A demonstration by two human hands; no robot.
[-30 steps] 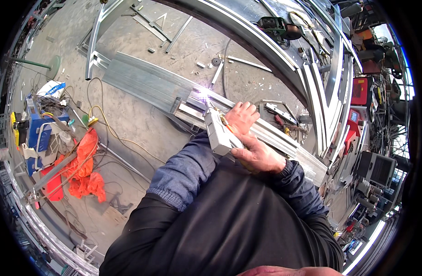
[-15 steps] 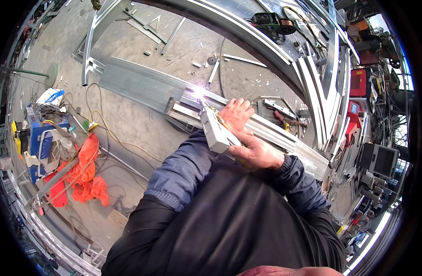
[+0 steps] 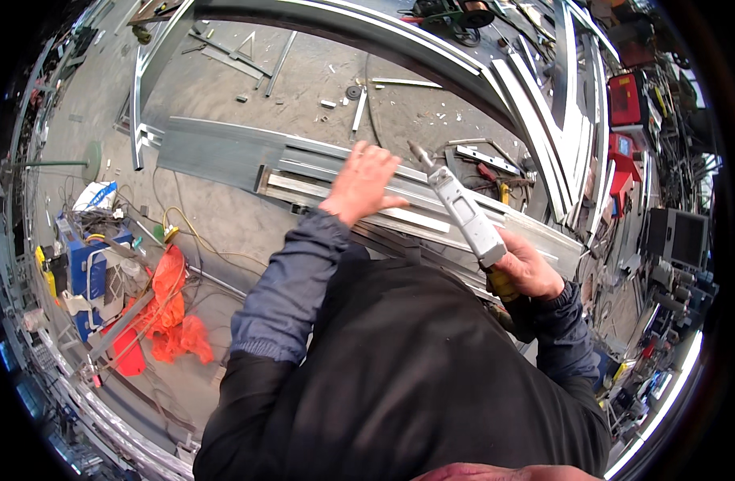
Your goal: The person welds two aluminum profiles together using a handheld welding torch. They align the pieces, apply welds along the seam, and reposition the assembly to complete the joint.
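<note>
My right hand (image 3: 532, 266) grips a white, boxy hand-held welding gun (image 3: 469, 215) at its rear. Its narrow metal nozzle points up and to the left, over the metal, and shows no glow. My left hand (image 3: 363, 183), back upward and thumb apart, is spread over long silvery metal profiles (image 3: 303, 186). I cannot tell whether its fingertips touch them. The profiles lie side by side along a wide grey metal sheet (image 3: 215, 152) that extends to the left.
A dark steel beam frame (image 3: 399, 52) arches across the far side. Long metal bars (image 3: 536, 128) lean at the right, near red machines (image 3: 624, 100). On the left are orange cloth (image 3: 169, 293), a blue machine (image 3: 87, 268) and loose cables. Offcuts (image 3: 327, 104) litter the floor.
The bright welding glow has gone out. My right hand has drawn the welding gun away to the right, and my left hand has moved left along the profiles, apart from the gun.
</note>
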